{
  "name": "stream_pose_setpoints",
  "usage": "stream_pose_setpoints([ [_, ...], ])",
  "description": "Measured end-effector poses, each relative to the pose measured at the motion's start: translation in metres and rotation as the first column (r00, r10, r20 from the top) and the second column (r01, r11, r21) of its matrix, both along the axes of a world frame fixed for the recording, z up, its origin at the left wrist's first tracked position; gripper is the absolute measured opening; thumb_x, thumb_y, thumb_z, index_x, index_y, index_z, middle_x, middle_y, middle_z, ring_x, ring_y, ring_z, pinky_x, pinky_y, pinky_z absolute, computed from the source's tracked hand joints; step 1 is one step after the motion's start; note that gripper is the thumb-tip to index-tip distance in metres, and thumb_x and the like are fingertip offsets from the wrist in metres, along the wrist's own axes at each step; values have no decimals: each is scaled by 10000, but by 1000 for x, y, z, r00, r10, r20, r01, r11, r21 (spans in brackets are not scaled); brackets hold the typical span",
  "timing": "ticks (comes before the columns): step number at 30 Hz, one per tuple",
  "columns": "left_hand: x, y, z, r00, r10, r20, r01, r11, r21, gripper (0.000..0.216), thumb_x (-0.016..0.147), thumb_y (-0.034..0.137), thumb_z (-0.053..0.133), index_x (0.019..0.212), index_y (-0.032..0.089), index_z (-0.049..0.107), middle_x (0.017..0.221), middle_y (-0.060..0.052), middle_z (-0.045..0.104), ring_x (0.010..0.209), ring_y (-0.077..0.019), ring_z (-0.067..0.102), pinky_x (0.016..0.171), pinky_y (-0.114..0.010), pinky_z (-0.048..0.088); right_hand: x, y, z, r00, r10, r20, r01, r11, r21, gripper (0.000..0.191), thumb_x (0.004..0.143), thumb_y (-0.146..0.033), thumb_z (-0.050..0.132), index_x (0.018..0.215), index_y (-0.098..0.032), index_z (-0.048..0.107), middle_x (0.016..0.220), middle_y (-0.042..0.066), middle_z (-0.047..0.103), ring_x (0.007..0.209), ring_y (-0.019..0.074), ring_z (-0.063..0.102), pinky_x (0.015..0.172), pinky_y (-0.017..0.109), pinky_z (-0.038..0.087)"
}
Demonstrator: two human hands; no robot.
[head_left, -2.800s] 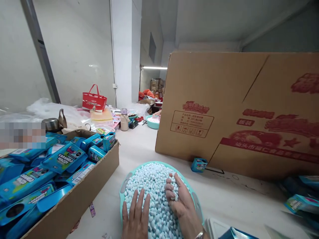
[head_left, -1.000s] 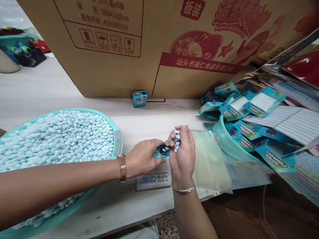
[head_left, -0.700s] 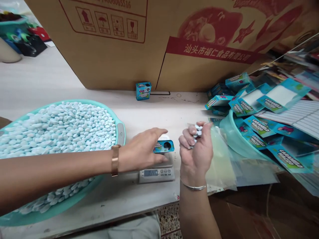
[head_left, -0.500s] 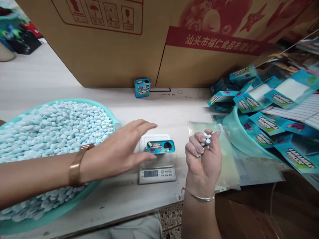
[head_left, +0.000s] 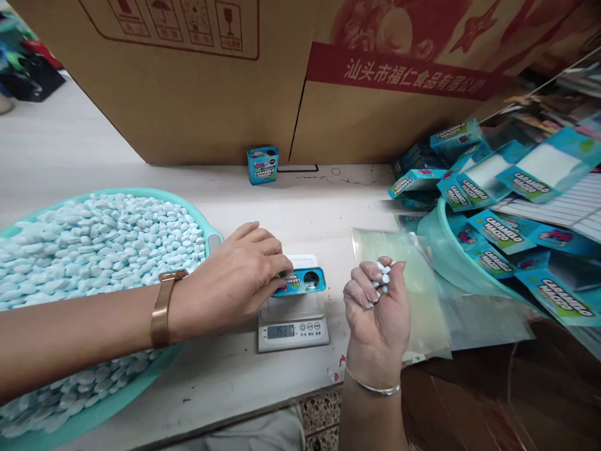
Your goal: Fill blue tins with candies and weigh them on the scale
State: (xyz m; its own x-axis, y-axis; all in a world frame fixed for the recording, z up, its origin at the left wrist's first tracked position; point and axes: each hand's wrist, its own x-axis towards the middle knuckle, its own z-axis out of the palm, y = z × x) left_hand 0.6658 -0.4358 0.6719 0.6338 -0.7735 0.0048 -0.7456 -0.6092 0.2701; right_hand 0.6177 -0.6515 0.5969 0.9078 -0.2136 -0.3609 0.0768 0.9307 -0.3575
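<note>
On the small white digital scale [head_left: 293, 336] stands a blue tin [head_left: 300, 281] with "Caramelo Macizo" lettering and a dark round spot on top. My left hand [head_left: 235, 275] reaches in from the left, its thumb and fingers closed at the tin's left end, which they partly cover. My right hand [head_left: 378, 300] is palm up to the right of the scale, fingers curled around several pale blue candies [head_left: 382, 277]. Left of the scale, a turquoise basin [head_left: 197, 216] is heaped with similar candies [head_left: 117, 238], partly behind my left forearm.
Another blue tin [head_left: 263, 165] stands before a large cardboard box [head_left: 211, 106]. At right, a turquoise tub [head_left: 434, 235] overflows with blue printed cartons [head_left: 500, 228]. Clear plastic bags [head_left: 422, 269] lie between the tub and my right hand. The table's front edge runs below the scale.
My left hand has come down from above the tin's left side, and its spread fingers have closed at that end. The right hand still holds the candies. The scale's display has changed.
</note>
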Motion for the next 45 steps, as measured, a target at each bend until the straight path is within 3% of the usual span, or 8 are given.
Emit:
stream_pose_setpoints([
  [11, -5, -8, -5, 996, 6, 94, -14, 997, 82, 294, 967, 283, 388, 818, 192, 625, 820, -24, 585, 833, -180, 498, 1052, -484, 263, 2, 7, 13, 999, -21, -38, 22, 1000, 16, 219, 945, -382, 493, 818, -209, 537, 599, -80, 400, 400, 24, 276, 346, 137, 217],
  [20, 1, -42, 6, 997, 62, -36, -66, 989, -130, 234, 950, 244, 432, 875, 174, 643, 839, -32, 644, 843, -187, 536, 855, -380, 382, 17, 30, 39, 997, -17, 76, 31, 982, -185, 203, 902, -408, 556, 841, -218, 519, 617, -88, 398, 423, 26, 266, 395, 157, 229],
  [28, -1, -13, 8, 953, 224, -201, -263, 945, -193, 151, 898, 223, 505, 966, 180, 633, 958, -39, 675, 918, -196, 567, 880, -373, 422, 22, 50, 45, 994, 35, 101, 7, 921, -389, 225, 899, -440, 550, 864, -219, 535, 663, -71, 436, 482, 36, 297, 510, 194, 309],
  [41, -12, 4, 7, 939, 256, -228, -300, 937, -181, 190, 898, 274, 503, 1004, 187, 633, 978, -42, 668, 929, -195, 573, 874, -369, 435, 20, 51, 41, 993, 41, 112, 18, 878, -479, 229, 902, -437, 544, 848, -215, 538, 659, -63, 436, 499, 44, 302, 530, 212, 286],
  [45, -12, 6, 7, 937, 263, -228, -304, 938, -168, 199, 898, 271, 497, 1021, 188, 628, 990, -44, 662, 943, -200, 572, 877, -373, 437, 21, 47, 41, 992, 33, 120, 19, 911, -412, 212, 896, -418, 564, 840, -215, 541, 645, -73, 427, 483, 40, 291, 526, 206, 296],
])
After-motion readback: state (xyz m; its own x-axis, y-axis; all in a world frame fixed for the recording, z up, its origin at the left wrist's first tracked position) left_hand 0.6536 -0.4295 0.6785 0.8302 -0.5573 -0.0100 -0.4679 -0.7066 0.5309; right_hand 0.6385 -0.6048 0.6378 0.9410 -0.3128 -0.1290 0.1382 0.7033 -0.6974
